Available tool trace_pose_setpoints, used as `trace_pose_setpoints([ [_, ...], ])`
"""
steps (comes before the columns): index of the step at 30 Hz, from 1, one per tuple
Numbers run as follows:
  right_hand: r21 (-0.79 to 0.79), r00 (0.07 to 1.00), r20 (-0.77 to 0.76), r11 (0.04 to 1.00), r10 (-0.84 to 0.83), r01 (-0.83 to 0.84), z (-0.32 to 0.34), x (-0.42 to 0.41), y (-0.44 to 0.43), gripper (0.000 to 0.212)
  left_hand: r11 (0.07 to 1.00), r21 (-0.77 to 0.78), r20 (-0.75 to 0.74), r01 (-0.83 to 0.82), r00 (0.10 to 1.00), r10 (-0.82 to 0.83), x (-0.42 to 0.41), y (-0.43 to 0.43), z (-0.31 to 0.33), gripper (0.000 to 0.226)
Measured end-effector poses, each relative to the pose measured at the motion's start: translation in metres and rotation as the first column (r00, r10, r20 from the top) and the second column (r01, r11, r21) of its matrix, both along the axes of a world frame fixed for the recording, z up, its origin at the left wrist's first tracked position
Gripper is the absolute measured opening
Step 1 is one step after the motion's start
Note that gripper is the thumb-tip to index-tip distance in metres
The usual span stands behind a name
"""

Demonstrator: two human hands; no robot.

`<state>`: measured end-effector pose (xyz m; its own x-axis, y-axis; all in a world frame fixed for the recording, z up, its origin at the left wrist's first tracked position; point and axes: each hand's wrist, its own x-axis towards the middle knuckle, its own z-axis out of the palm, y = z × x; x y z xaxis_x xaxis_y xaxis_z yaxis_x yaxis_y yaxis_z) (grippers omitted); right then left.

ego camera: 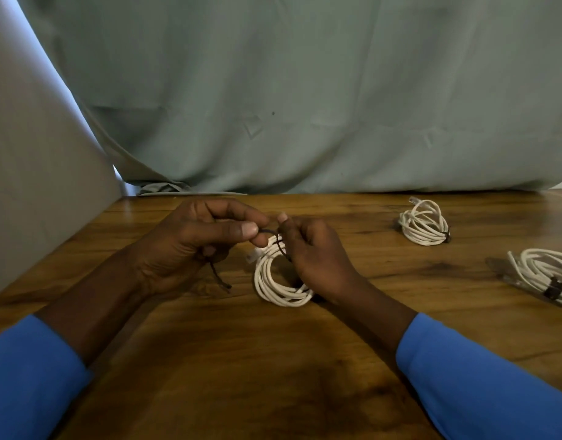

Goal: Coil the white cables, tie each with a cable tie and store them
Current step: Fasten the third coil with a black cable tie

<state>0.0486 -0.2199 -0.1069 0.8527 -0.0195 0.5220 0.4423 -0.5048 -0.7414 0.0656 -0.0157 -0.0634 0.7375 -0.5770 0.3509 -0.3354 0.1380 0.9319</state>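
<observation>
- The left hand [191,246] pinches a thin black cable tie [267,231] between thumb and forefinger, probably to draw it snug. The tie's loose tail dangles below the palm.
- The right hand [314,255] curls round a coil of smooth white cable [273,289] at centre frame, steadying its loops.
- Two tied white coils [424,225] [546,274] lie at right on the glossy brown wooden table [273,360], seemingly finished.

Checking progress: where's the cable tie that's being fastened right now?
Head view, middle of the wooden table: the left hand pinches the black cable tie, which loops over the top of the white coil held by the right hand.
</observation>
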Motion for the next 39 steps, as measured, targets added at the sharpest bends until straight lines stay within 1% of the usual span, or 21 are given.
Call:
trace_pose_setpoints([
  [2,-0.016,1.000,0.011,0.999,-0.027,0.028,0.000,0.001,0.000,0.055,0.998,0.063,0.050,0.005,0.999,-0.008,-0.002,-0.001,0.003,0.037],
  [4,-0.023,0.999,0.003,0.998,-0.051,0.051,0.000,0.001,0.000,0.055,0.981,0.182,0.213,-0.061,0.977,0.021,-0.008,-0.007,0.004,0.018],
  [6,-0.029,0.997,-0.011,0.996,-0.082,0.081,0.000,0.001,0.001,0.054,0.939,0.287,0.403,-0.189,0.913,0.060,-0.011,-0.011,0.005,0.015],
  [7,-0.037,0.995,-0.014,0.995,-0.096,0.096,0.000,0.001,0.002,0.054,0.918,0.306,0.476,-0.251,0.876,0.080,-0.013,-0.013,0.006,0.014],
  [8,-0.050,0.994,-0.013,0.993,-0.110,0.109,0.000,0.001,0.002,0.054,0.895,0.312,0.549,-0.318,0.829,0.103,-0.015,-0.014,0.006,0.014],
  [9,-0.061,0.993,-0.009,0.991,-0.120,0.119,0.000,0.001,0.002,0.053,0.868,0.303,0.642,-0.393,0.758,0.119,-0.016,-0.014,0.006,0.014],
  [11,-0.064,0.992,0.012,0.990,-0.129,0.129,-0.001,0.001,0.002,0.052,0.813,0.261,0.823,-0.521,0.561,0.095,-0.019,-0.016,0.007,0.010],
  [12,-0.058,0.991,0.029,0.989,-0.133,0.134,-0.001,0.000,0.003,0.051,0.792,0.243,0.878,-0.561,0.474,0.067,-0.021,-0.017,0.008,0.008],
  [13,-0.051,0.989,0.046,0.989,-0.140,0.142,-0.001,0.000,0.003,0.051,0.774,0.234,0.909,-0.589,0.415,0.041,-0.023,-0.019,0.007,0.008],
  [15,-0.048,0.984,0.078,0.985,-0.162,0.166,-0.001,0.000,0.004,0.049,0.751,0.216,0.931,-0.624,0.363,0.034,-0.023,-0.023,0.002,0.013],
  [18,-0.053,0.970,0.135,0.976,-0.202,0.210,0.000,0.000,0.005,0.048,0.730,0.161,0.937,-0.665,0.335,0.098,-0.019,-0.028,-0.009,0.020],
  [20,-0.062,0.958,0.191,0.972,-0.212,0.228,0.001,0.000,0.005,0.049,0.708,0.112,0.917,-0.698,0.347,0.197,-0.016,-0.032,-0.012,0.029],
  [22,-0.062,0.947,0.241,0.971,-0.212,0.232,0.002,-0.001,0.006,0.047,0.677,0.131,0.876,-0.724,0.405,0.263,-0.015,-0.034,-0.013,0.047],
  [24,-0.070,0.941,0.277,0.972,-0.196,0.223,0.003,-0.003,0.008,0.044,0.636,0.226,0.838,-0.738,0.480,0.259,-0.015,-0.034,-0.012,0.064],
  [25,-0.083,0.940,0.287,0.973,-0.184,0.216,0.003,-0.004,0.009,0.043,0.611,0.269,0.836,-0.745,0.496,0.236,-0.014,-0.033,-0.012,0.063],
  [26,-0.090,0.943,0.289,0.976,-0.167,0.200,0.002,-0.005,0.011,0.043,0.592,0.289,0.845,-0.752,0.492,0.212,-0.012,-0.033,-0.013,0.058],
  [28,-0.058,0.953,0.263,0.984,-0.147,0.168,0.000,-0.006,0.014,0.042,0.578,0.271,0.866,-0.770,0.457,0.203,-0.010,-0.030,-0.014,0.045],
  [29,-0.028,0.960,0.237,0.987,-0.149,0.160,-0.001,-0.005,0.015,0.041,0.583,0.242,0.872,-0.776,0.438,0.221,-0.010,-0.029,-0.014,0.043],
  [32,0.082,0.985,0.128,0.991,-0.118,0.108,-0.001,-0.003,0.014,0.034,0.601,0.153,0.883,-0.784,0.382,0.274,-0.010,-0.028,-0.015,0.053],
  [35,0.163,0.999,0.032,0.987,-0.008,0.003,-0.001,-0.002,0.011,0.032,0.625,0.136,0.870,-0.768,0.394,0.295,-0.011,-0.029,-0.016,0.052],
  [39,0.152,0.994,-0.011,0.982,0.113,-0.110,0.002,0.000,0.005,0.029,0.645,0.134,0.861,-0.752,0.411,0.300,-0.012,-0.030,-0.016,0.047],
])
